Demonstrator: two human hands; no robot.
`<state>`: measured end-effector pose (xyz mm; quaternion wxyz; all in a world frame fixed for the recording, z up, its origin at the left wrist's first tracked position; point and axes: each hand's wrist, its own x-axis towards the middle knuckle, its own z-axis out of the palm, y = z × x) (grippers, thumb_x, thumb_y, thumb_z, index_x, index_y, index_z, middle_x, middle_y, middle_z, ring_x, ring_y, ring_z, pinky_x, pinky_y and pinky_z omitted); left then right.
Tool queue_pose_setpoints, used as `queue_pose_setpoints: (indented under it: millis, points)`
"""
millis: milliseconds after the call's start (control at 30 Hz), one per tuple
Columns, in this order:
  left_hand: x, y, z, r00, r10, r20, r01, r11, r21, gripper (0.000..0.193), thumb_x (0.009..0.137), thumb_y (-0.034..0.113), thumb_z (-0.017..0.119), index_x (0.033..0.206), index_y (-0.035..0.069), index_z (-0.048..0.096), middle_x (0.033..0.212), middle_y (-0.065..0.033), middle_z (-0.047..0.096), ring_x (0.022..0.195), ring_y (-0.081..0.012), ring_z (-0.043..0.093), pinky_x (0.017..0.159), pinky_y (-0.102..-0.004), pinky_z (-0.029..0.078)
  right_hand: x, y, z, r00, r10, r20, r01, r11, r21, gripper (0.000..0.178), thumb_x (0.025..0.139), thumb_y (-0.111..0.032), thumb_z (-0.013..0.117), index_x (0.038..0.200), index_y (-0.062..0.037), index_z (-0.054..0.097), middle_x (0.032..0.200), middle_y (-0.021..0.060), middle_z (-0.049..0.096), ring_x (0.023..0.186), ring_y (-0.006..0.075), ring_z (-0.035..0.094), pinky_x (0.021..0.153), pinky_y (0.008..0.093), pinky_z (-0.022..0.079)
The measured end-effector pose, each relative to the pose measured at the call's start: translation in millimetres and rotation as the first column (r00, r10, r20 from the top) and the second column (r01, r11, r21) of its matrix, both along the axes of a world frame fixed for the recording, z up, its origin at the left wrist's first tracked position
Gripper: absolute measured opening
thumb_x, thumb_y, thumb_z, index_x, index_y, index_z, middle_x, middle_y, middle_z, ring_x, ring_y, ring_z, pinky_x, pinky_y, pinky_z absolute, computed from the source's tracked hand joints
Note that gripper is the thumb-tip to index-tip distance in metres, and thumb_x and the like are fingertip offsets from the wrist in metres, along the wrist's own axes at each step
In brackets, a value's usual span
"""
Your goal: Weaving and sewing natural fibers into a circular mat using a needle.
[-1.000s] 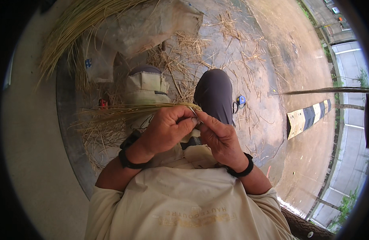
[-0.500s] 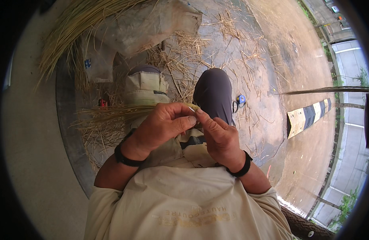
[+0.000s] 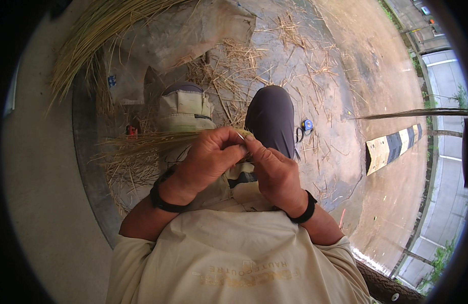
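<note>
A bundle of straw stalks (image 3: pixel 155 141) lies crosswise over my lap, its loose ends fanning out to the left. My left hand (image 3: pixel 213 154) is closed round the bundle near its right end, thumb and forefinger pressed in. Against it, my right hand (image 3: pixel 274 172) is pinched closed at the bundle's end. A thin, shiny, needle-like piece (image 3: pixel 240 135) shows between the two hands and runs to the right fingertips. My fingers hide most of it and the very end of the stalks.
A larger straw bundle (image 3: pixel 87 45) lies at the far left by a crumpled plastic sheet (image 3: pixel 193 35). Loose straw (image 3: pixel 229 76) litters the ground. A blue tape measure (image 3: pixel 307 125) sits right of my knee. Farther right is a black-and-yellow striped block (image 3: pixel 393 147).
Both hands have shifted very slightly, with the right fingertips moving a little left and up toward the left hand. The grips stay the same.
</note>
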<state>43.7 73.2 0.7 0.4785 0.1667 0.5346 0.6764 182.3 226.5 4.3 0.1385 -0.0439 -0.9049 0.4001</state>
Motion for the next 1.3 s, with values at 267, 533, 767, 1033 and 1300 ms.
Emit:
queue_pose_setpoints:
  millis: [267, 533, 767, 1033, 1300]
  points:
    - [8, 3, -13, 0.885, 0.095, -0.456, -0.124, 0.992, -0.033, 0.005, 0.092, 0.001, 0.064, 0.097, 0.002, 0.065, 0.085, 0.0006, 0.063, 0.079, -0.0051, 0.057, 0.069, -0.0258, 0.05, -2, -9, 10, 0.981, -0.109, 0.161, 0.145, 0.962, -0.232, 0.044, 0.096, 0.003, 0.059, 0.138, -0.0035, 0.054, 0.095, 0.0224, 0.07, 0.081, 0.0407, 0.072, 0.069, 0.0428, 0.058]
    - [10, 7, -19, 0.417, 0.071, -0.906, -0.211, 0.977, -0.02, 0.014, 0.079, -0.003, 0.069, 0.09, 0.003, 0.065, 0.081, -0.0155, 0.065, 0.07, -0.0322, 0.065, 0.064, -0.0396, 0.053, 2, 8, 11, 0.98, -0.025, 0.199, -0.004, 0.989, 0.146, 0.022, 0.09, -0.002, 0.059, 0.112, -0.0076, 0.058, 0.082, 0.0149, 0.064, 0.068, 0.0394, 0.067, 0.058, 0.049, 0.053]
    - [9, 6, -13, 0.312, -0.133, -0.941, -0.057, 0.986, -0.158, 0.013, 0.075, 0.0, 0.071, 0.083, 0.005, 0.062, 0.08, -0.0131, 0.065, 0.071, -0.0342, 0.065, 0.062, -0.0442, 0.052, -15, 29, 54, 0.95, 0.118, 0.289, -0.272, 0.765, 0.584, 0.008, 0.079, -0.009, 0.064, 0.086, -0.0141, 0.065, 0.076, 0.0018, 0.056, 0.072, 0.0227, 0.066, 0.061, 0.038, 0.05]
    - [-15, -4, -11, 0.588, -0.199, -0.784, 0.317, 0.949, -0.003, 0.018, 0.082, -0.006, 0.072, 0.095, 0.006, 0.07, 0.087, -0.0094, 0.067, 0.078, -0.0271, 0.066, 0.07, -0.0362, 0.053, -30, 68, 54, 0.862, 0.457, 0.221, -0.505, 0.814, 0.287, 0.016, 0.077, -0.009, 0.073, 0.093, -0.0113, 0.073, 0.084, 0.0048, 0.057, 0.087, 0.026, 0.061, 0.078, 0.0399, 0.046]
    - [-16, 5, -21, 0.829, -0.008, -0.56, 0.129, 0.976, 0.177, 0.017, 0.089, -0.004, 0.071, 0.102, 0.006, 0.069, 0.096, -0.0043, 0.068, 0.089, -0.0151, 0.064, 0.08, -0.0298, 0.051, -22, 19, -5, 0.981, 0.106, -0.161, -0.168, 0.879, -0.447, 0.029, 0.085, 0.004, 0.077, 0.112, -0.0076, 0.073, 0.096, 0.0059, 0.063, 0.089, 0.0211, 0.058, 0.076, 0.0315, 0.048]
